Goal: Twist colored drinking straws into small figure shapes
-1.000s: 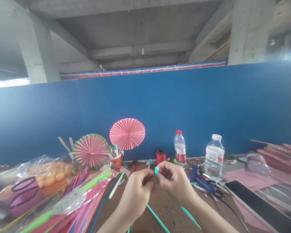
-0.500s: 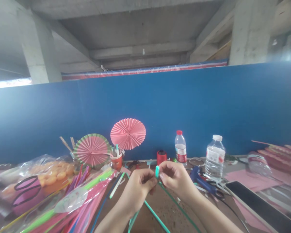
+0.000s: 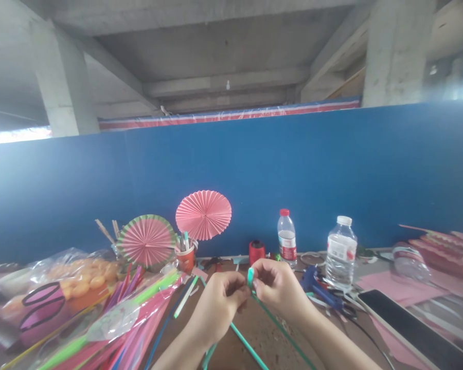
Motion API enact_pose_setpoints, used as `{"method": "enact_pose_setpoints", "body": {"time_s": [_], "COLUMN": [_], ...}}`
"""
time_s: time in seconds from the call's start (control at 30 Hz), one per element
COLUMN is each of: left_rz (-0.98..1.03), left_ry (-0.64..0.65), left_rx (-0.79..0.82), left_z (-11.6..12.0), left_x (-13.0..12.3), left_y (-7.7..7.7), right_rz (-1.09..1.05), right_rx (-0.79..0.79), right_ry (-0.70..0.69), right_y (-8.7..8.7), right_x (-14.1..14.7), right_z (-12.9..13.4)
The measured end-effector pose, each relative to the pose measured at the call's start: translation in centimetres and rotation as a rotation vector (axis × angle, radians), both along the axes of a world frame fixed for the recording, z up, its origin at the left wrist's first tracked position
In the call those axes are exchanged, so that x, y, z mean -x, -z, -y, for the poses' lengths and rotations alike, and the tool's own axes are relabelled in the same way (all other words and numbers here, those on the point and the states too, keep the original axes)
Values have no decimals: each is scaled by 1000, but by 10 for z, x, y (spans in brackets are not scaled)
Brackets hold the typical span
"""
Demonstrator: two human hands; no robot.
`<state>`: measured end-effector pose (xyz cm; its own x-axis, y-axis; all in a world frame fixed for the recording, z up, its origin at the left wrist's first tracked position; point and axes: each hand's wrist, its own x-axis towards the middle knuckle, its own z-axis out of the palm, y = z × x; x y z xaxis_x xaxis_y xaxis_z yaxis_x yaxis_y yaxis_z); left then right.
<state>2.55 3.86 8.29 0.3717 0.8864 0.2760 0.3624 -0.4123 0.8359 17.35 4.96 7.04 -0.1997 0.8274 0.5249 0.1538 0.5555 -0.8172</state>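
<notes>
My left hand point(image 3: 219, 303) and my right hand point(image 3: 278, 289) meet above the brown table point(image 3: 260, 329), fingertips pinched together on a thin teal green strip point(image 3: 250, 276). Its bent top end pokes up between the two hands. Long teal strands point(image 3: 250, 347) run down from the hands toward the lower edge of the view. Both wrists come up from the bottom centre.
A clear bag of coloured straws point(image 3: 119, 318) lies at left beside a bag of orange balls point(image 3: 81, 277). Two pink paper fans point(image 3: 203, 215) stand by a red cup point(image 3: 185, 257). Red thread spool point(image 3: 256, 252), two water bottles point(image 3: 340, 252), blue glue gun point(image 3: 316, 288), phone point(image 3: 405, 324) and pink paper lie right.
The hands stay together and have sunk slightly in view. A dark green strand now runs down from the right hand, where before a teal one lay lower.
</notes>
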Motion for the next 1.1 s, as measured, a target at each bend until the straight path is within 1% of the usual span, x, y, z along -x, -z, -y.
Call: {"method": "enact_pose_setpoints", "body": {"time_s": [0.13,0.27,0.4,0.57,0.8,0.9,1.0,1.1], "left_rz": [-33,-105,-101,59,335,426,490,422], "left_ry": [-30,-90,-89,-18,31,48,32,-67], "left_rx": [-8,-68,-57,3,88,152,176,78], "left_z": [3,8,10,7,3,4,6,5], "left_x": [-1,0,0,-4,-11,-11,-8,-5], "left_y": [-2,-4,-5,-4,4,4,1,-3], "right_rz": [5,8,17,-38,-166,-210,-288,-302], "right_rx": [-6,-5,-19,-42,-30,-21,30,36], "right_ry": [10,23,27,49,84,79,58,-6], "right_y": [2,6,7,3,4,3,1,0], "right_x": [0,2,3,3,5,6,6,2], "right_z": [-3,-5,-4,-2,1,1,-2,-4]}}
